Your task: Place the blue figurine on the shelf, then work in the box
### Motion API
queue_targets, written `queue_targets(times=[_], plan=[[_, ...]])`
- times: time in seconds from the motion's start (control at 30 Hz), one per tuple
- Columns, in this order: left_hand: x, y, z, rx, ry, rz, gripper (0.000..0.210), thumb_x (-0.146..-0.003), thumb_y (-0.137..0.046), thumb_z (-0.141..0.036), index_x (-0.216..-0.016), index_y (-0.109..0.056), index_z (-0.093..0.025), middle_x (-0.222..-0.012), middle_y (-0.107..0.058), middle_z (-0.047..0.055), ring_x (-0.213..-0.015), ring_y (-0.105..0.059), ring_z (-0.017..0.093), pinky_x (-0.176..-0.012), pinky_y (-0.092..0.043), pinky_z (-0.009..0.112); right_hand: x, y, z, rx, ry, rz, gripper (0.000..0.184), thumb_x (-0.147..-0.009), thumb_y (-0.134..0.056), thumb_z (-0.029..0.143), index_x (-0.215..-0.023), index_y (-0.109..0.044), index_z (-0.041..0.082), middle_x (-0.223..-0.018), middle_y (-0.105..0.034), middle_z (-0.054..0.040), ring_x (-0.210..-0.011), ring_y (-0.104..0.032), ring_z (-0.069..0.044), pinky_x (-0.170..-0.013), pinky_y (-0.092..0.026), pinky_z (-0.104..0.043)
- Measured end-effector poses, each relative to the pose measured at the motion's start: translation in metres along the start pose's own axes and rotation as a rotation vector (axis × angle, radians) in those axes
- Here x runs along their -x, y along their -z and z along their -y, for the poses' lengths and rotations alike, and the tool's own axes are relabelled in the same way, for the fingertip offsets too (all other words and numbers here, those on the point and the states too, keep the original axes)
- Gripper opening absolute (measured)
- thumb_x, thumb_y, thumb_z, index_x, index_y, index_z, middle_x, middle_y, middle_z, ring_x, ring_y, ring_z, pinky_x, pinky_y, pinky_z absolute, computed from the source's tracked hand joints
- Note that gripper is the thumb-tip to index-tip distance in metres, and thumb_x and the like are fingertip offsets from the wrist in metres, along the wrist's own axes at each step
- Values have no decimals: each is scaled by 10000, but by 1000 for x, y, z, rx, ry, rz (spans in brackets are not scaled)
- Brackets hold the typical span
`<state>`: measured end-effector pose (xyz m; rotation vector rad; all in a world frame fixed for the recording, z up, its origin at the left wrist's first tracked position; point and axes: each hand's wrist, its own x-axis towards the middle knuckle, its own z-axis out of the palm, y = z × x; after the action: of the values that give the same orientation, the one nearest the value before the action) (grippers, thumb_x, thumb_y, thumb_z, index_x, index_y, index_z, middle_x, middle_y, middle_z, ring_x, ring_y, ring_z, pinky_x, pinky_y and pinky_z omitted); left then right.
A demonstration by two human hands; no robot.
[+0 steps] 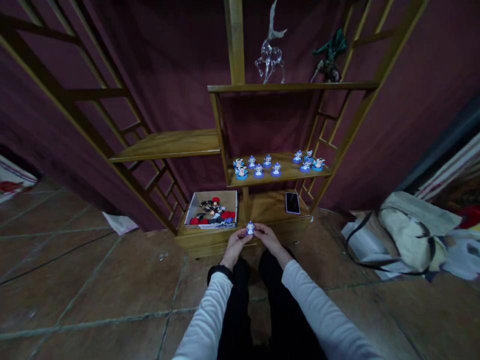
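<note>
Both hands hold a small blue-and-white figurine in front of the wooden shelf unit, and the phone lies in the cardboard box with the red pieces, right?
Not quite. In the head view the dark phone lies on the bottom wooden shelf, right of the cardboard box. Left hand and right hand do hold the blue-and-white figurine.

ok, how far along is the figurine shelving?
About a dozen blue figurines already stand on the middle shelf. One more figurine is held between the left hand and right hand. The box on the bottom shelf holds a pile of red and dark pieces.
</note>
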<state>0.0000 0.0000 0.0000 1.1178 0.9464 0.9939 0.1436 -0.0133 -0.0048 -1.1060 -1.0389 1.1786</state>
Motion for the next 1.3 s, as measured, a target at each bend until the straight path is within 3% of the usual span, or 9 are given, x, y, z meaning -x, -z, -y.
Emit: queue_targets(times=[0.23, 0.73, 1.03, 1.3], plan=[[-2, 4, 6, -72, -17, -35, 433, -562, -770, -318, -947, -678, -143, -928, -699, 89, -858, -624, 200, -845, -454, 349, 0, 0, 2, -31, -28, 19, 336, -598, -681, 291, -922, -676, 205, -914, -695, -37, -869, -610, -195, -872, -430, -367], [-12, 0, 27, -199, -143, -45, 359, -595, -707, -151, -947, -640, -138, -885, -669, 69, -772, -620, 154, -774, -483, 303, -3, 3, -6, 22, -50, 50, 354, -609, -689, 339, -934, -664, 200, -934, -687, -27, -882, -601, -190, -871, -424, -341], [-5, 1, 23, -381, -240, -115, 378, -602, -715, -172, -977, -664, -186, -969, -624, 68, -848, -595, 174, -847, -451, 321, -5, 3, -9, 82, -38, 11, 325, -651, -665, 428, -877, -668, 194, -881, -685, -32, -838, -609, -182, -837, -452, -331], [-2, 1, 17, -417, -236, -71, 379, -606, -694, -159, -984, -666, -185, -942, -631, 66, -830, -603, 179, -816, -466, 319, -4, 0, -8, 68, -13, -12, 364, -641, -680, 404, -951, -650, 215, -949, -676, -36, -892, -605, -189, -863, -456, -349]])
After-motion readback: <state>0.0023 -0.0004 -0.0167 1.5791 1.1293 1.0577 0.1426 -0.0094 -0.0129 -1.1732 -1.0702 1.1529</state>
